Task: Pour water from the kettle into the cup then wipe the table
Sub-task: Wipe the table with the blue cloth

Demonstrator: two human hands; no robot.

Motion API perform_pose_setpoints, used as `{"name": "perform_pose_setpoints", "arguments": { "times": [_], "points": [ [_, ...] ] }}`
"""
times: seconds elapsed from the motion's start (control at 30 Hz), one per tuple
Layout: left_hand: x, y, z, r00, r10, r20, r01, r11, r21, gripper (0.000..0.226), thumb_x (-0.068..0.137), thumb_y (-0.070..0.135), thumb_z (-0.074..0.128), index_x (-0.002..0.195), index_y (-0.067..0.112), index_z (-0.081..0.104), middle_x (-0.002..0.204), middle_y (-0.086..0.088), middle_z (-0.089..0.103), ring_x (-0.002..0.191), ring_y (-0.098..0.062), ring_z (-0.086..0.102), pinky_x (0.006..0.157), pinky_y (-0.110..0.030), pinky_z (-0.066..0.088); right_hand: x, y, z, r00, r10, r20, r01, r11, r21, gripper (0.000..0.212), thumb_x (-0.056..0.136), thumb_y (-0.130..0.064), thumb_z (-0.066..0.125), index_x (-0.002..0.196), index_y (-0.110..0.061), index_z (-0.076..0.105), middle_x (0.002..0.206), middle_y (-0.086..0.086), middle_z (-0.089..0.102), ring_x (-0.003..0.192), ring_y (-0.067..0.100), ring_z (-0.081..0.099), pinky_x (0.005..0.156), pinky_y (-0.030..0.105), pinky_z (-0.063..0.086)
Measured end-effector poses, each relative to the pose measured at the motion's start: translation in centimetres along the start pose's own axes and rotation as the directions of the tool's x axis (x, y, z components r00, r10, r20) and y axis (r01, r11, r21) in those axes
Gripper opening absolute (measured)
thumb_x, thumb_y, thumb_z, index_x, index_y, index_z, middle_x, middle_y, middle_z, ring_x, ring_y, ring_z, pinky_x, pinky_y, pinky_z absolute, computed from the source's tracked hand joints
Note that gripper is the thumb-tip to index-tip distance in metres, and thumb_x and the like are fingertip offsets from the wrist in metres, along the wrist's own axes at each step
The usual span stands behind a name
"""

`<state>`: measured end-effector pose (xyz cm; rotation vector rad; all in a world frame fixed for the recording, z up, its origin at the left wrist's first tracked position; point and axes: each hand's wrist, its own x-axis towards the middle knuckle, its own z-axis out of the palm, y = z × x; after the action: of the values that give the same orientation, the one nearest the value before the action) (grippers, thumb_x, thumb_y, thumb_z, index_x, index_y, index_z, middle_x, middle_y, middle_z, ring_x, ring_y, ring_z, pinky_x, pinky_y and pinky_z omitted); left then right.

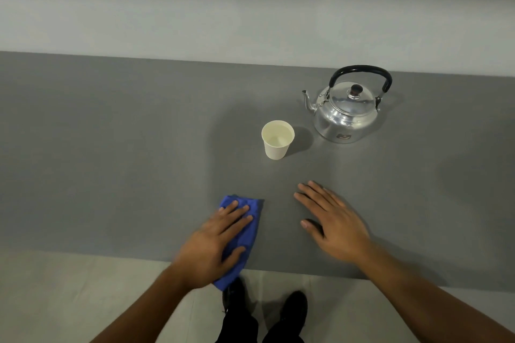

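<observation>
At lower centre, the left hand point(213, 245) is pressing the cloth point(245, 234) flat for wiping the table point(111, 147), while the right hand point(334, 224) is resting open, bracing.

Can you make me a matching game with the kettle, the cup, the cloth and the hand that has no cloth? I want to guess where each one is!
Things:
1. kettle
2. cup
3. cloth
4. right hand

Places or states:
A. pressed flat under the left hand, near the table's front edge
B. lying flat and bare on the table
C. standing upright at the back, spout pointing left
D. white, open on top, just in front and left of the kettle

Pairs: 1-C, 2-D, 3-A, 4-B
</observation>
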<state>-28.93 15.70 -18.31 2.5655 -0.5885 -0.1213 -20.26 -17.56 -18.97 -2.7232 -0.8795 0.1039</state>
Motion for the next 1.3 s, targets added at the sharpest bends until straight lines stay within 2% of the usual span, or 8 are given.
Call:
{"name": "perform_pose_setpoints", "arguments": {
  "times": [0.23,0.33,0.43,0.6,0.83,0.97,1.2,1.3],
  "points": [
    [5.1,-1.2,-1.1,0.966,-0.236,-0.103,0.236,0.972,-0.016,0.056,0.103,0.034,0.052,0.156,0.021,0.038,0.165,0.006,0.029,0.157,-0.014,0.013,0.127,-0.047,0.018,0.2,0.1,-0.2,1.000,-0.001,0.009,0.001,1.000,-0.011,0.062,0.103,-0.053,0.033,0.159,-0.027,0.023,0.168,-0.009,0.019,0.155,0.010,0.008,0.124,0.037,0.018],
    [7.6,2.2,0.9,0.947,-0.300,-0.111,0.301,0.954,-0.015,0.062,0.102,0.051,0.041,0.158,0.027,0.031,0.167,0.010,0.021,0.158,-0.012,0.005,0.129,-0.039,0.004,0.1,0.3,-0.1,1.000,0.004,0.006,-0.004,1.000,-0.006,0.063,0.103,-0.055,0.029,0.159,-0.028,0.022,0.168,-0.010,0.018,0.155,0.010,0.008,0.124,0.038,0.022],
    [6.5,4.6,2.5,0.975,-0.202,-0.093,0.202,0.979,-0.005,0.063,0.101,0.058,0.039,0.157,0.029,0.034,0.166,0.013,0.022,0.158,-0.008,0.003,0.129,-0.035,0.002,0.1,0.4,0.0,1.000,0.009,0.000,-0.009,1.000,-0.001,0.063,0.103,-0.056,0.030,0.159,-0.029,0.021,0.168,-0.011,0.018,0.155,0.009,0.009,0.123,0.038,0.023],
    [0.8,0.9,-0.1,0.994,0.097,-0.053,-0.102,0.989,-0.105,0.043,0.100,0.034,0.062,0.142,0.023,0.059,0.155,0.011,0.049,0.151,-0.013,0.034,0.125,-0.038,0.027,0.1,0.3,0.3,1.000,0.002,-0.017,-0.002,1.000,0.006,0.063,0.103,-0.053,0.034,0.160,-0.029,0.020,0.168,-0.011,0.017,0.155,0.011,0.010,0.122,0.038,0.021],
    [2.3,-4.7,-4.0,0.988,-0.127,-0.091,0.121,0.990,-0.070,0.049,0.100,0.040,0.053,0.146,0.025,0.054,0.159,0.011,0.042,0.154,-0.012,0.028,0.124,-0.048,0.028,0.1,0.2,0.0,1.000,0.020,0.007,-0.020,1.000,0.009,0.063,0.103,-0.055,0.032,0.159,-0.029,0.021,0.168,-0.011,0.018,0.155,0.009,0.008,0.123,0.041,0.025],
    [6.2,-1.3,-1.8,0.962,-0.199,-0.188,0.179,0.976,-0.121,0.040,0.093,0.021,0.067,0.133,0.021,0.066,0.150,0.010,0.053,0.149,-0.012,0.035,0.123,-0.046,0.031,0.1,0.2,-0.1,1.000,0.029,0.009,-0.029,0.999,0.014,0.063,0.103,-0.056,0.032,0.159,-0.029,0.023,0.168,-0.011,0.019,0.155,0.008,0.009,0.122,0.042,0.026],
    [1.6,-0.5,-1.2,0.992,0.063,-0.106,-0.075,0.990,-0.118,0.039,0.092,0.019,0.065,0.130,0.016,0.069,0.144,0.007,0.061,0.144,-0.013,0.046,0.121,-0.035,0.034,0.1,0.1,-0.1,1.000,0.023,-0.015,-0.023,0.999,0.043,0.062,0.102,-0.053,0.038,0.157,-0.027,0.029,0.167,-0.010,0.023,0.154,0.010,0.014,0.121,0.042,0.027],
    [0.3,-4.1,-3.5,0.993,-0.002,-0.118,-0.006,0.998,-0.065,0.041,0.098,0.026,0.055,0.136,0.014,0.065,0.148,0.002,0.057,0.144,-0.018,0.047,0.121,-0.039,0.035,0.2,0.0,-0.2,1.000,0.031,-0.004,-0.031,0.999,0.044,0.062,0.101,-0.054,0.038,0.157,-0.028,0.029,0.167,-0.011,0.022,0.154,0.009,0.012,0.121,0.042,0.028]
  ]
}}
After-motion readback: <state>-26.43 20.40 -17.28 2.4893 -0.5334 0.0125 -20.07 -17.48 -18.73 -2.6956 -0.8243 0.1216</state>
